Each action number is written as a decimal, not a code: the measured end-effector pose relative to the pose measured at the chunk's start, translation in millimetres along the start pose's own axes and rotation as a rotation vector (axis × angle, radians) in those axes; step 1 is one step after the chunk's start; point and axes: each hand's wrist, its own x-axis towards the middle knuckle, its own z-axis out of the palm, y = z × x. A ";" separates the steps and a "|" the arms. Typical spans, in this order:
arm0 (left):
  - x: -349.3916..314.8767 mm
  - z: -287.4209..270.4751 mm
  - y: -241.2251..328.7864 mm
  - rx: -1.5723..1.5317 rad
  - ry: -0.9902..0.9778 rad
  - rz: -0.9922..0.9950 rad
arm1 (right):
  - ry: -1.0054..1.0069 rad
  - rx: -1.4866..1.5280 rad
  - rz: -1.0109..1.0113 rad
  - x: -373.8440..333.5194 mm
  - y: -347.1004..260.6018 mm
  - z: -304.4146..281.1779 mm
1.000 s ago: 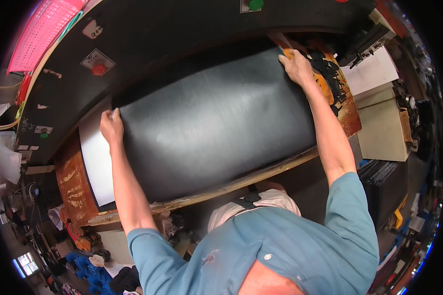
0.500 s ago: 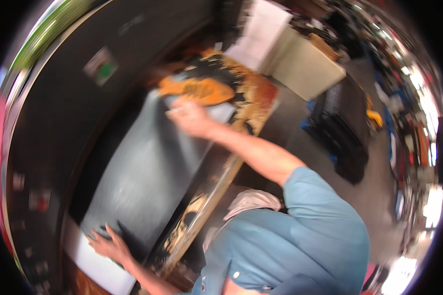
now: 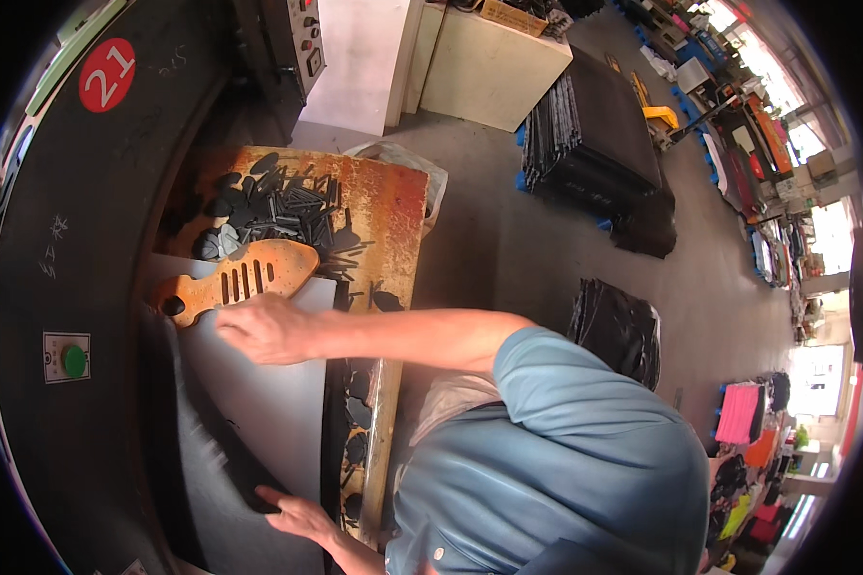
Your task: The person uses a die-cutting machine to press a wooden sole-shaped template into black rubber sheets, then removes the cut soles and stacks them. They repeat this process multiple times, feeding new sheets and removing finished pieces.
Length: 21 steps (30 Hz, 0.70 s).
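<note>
A black flexible sheet (image 3: 225,479) lies partly lifted and curled over a white board (image 3: 259,402). My left hand (image 3: 302,517) pinches the sheet's raised edge. My right hand (image 3: 264,329) is closed beside the lower edge of an orange slotted plate (image 3: 264,268), which has a pointed end and a round hole. Whatever is inside the right fist, if anything, is hidden. The plate rests at the far end of the board, next to a heap of black strips and offcuts (image 3: 278,206).
A worn wooden table (image 3: 393,220) carries the board. At left rises a dark machine panel with a green button (image 3: 75,360); a control box (image 3: 302,43) stands beyond. Stacked black sheets (image 3: 594,144) and a black bundle (image 3: 618,331) are on the floor at right.
The view has turned. The black sheet, spread over the board before, is now folded back, baring the white surface. My left hand has gone from lying spread on it to gripping its edge.
</note>
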 end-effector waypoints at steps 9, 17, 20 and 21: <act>33.8 -22.5 46.9 -0.124 0.217 -0.335 | -0.137 -0.278 -0.555 -39.7 3.2 72.9; 47.8 -1.9 -0.1 -0.023 -0.171 -0.285 | -0.369 -0.086 -0.496 -11.5 8.4 -57.6; 56.1 14.6 6.7 -0.032 -0.364 0.104 | -0.258 -0.412 -0.320 46.7 37.2 -84.7; 62.4 19.3 8.3 0.154 -0.409 0.331 | -0.300 -0.525 -0.332 64.7 45.7 -73.5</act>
